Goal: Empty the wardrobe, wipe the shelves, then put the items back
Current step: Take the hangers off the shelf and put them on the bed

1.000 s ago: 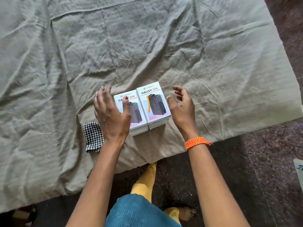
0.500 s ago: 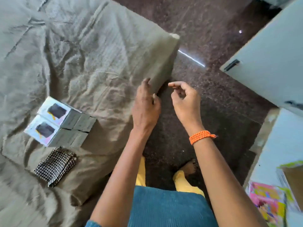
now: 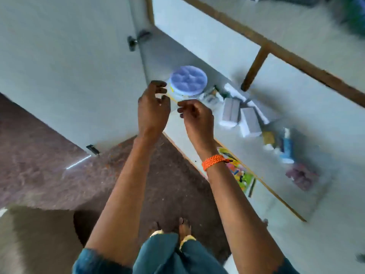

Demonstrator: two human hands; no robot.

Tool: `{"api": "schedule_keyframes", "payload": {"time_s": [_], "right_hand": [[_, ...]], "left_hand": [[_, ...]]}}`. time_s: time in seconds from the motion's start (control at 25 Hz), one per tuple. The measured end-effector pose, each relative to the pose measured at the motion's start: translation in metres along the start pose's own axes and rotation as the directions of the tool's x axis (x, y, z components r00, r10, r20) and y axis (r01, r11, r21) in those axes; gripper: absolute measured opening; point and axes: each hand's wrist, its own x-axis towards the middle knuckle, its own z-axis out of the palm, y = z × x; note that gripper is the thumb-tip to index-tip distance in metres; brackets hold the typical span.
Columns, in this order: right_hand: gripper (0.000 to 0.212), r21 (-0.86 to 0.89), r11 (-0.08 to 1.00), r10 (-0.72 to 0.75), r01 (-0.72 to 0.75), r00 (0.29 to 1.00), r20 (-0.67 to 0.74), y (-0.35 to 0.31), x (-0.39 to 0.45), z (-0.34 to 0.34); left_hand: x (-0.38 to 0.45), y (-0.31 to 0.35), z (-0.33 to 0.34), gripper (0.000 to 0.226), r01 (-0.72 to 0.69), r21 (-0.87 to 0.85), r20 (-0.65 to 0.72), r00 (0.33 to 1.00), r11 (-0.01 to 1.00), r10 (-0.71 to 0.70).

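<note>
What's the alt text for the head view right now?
Both hands, left hand and right hand, reach empty with loosely curled fingers toward an open wardrobe shelf holding a round tub with a purple lid, grey boxes and blurred clutter.

No readable text, labels, brands or numbers anywhere in the blurred view, grey boxes [image 3: 239, 115] on the wardrobe shelf [image 3: 324, 123] show no legible print, colourful booklet [image 3: 240, 173] at the near shelf edge has bright pictures but no letters that can be made out
</note>
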Motion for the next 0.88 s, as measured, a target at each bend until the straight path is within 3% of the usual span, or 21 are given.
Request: {"api": "schedule_keyframes", "payload": {"time_s": [0.2,0.4,0.68,0.88], "right_hand": [[0.023,-0.017,0.998,-0.065,0.063,0.94,-0.336,-0.053,0.067,-0.101],[0.022,-0.106,0.985,-0.172,0.136,0.82,-0.546,-0.098,0.119,-0.168],[0.016,-0.216,0.972,-0.224,0.097,0.668,-0.71,-0.109,0.172,-0.221],[0.017,-0.337,0.924,-0.191,-0.183,0.542,-0.818,-0.096,0.209,-0.293]], "left_hand": [[0.037,0.089,0.101,0.032,-0.194,-0.186,0.285,0.927,0.963,0.242],[0.089,0.158,0.151,0.03,-0.375,-0.325,0.457,0.741,0.868,0.492],[0.141,0.204,0.218,0.018,-0.299,-0.429,0.556,0.656,0.853,0.51],[0.147,0.225,0.284,0.012,-0.193,-0.391,0.673,0.606,0.9,0.423]]}}
